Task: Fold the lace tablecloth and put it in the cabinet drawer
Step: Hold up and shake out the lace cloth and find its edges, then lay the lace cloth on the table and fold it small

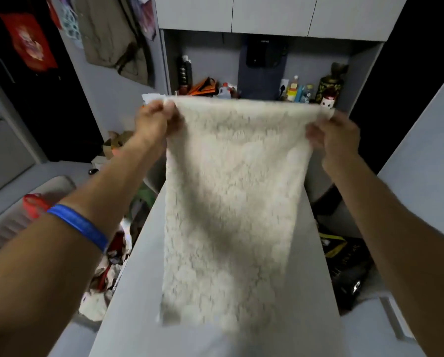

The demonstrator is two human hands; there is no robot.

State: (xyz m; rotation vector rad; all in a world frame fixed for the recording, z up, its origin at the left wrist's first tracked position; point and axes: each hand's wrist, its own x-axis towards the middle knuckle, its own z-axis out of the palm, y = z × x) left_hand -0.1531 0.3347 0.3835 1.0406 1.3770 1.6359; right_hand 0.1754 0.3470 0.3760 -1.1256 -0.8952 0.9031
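While no writing can be read anywhere, the lace tablecloth (231, 202) shows a cream, floral openwork weave, hanging as a long soft rectangle above a smooth grey surface (318, 279). The left hand (155, 119) and right hand (337, 135), arms outstretched, each pinch a top corner tightly. A blue wristband (81, 225) circles the left forearm.
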